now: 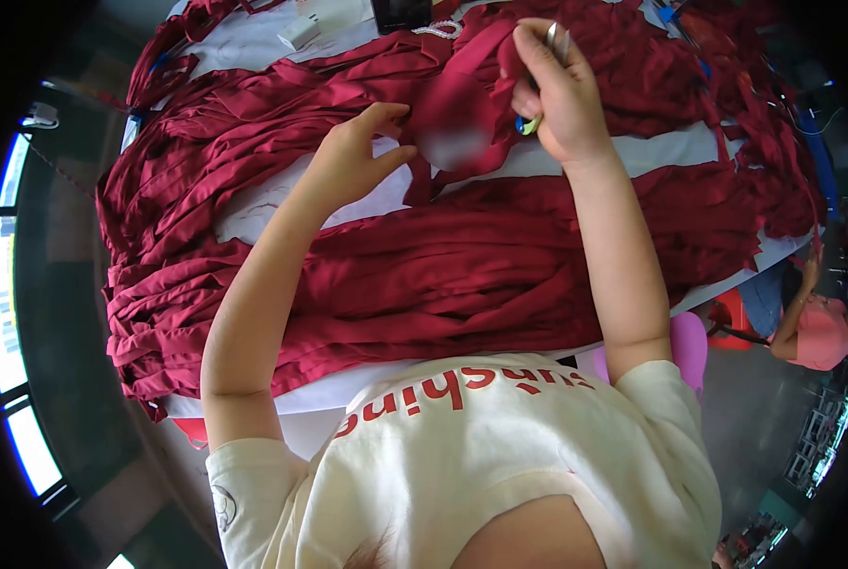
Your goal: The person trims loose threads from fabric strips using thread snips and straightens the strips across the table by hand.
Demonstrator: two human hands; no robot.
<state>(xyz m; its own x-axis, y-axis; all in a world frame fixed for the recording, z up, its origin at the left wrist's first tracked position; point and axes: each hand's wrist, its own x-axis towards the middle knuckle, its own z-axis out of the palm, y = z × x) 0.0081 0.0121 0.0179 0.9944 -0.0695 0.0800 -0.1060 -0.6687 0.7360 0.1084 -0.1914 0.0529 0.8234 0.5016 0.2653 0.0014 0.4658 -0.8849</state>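
My right hand [566, 109] is closed round a small metal tool [558, 43], its shiny end above the fingers and a blue-and-green end below. A dark red fabric strip [485, 52] loops down beside its thumb and fingers; I cannot tell whether they grip it. To its left, my left hand [348, 156] has thumb and fingers apart, close to the loop's blurred left side, with nothing visible between them. Beneath both hands lie heaped dark red fabric strips [443, 266].
Pale table surface [263, 204] shows between the fabric heaps. At the far edge are a dark device [402, 14], a white box [300, 33] and a string of white beads [438, 29]. Another person [817, 327] sits at the right, by a red stool [730, 313].
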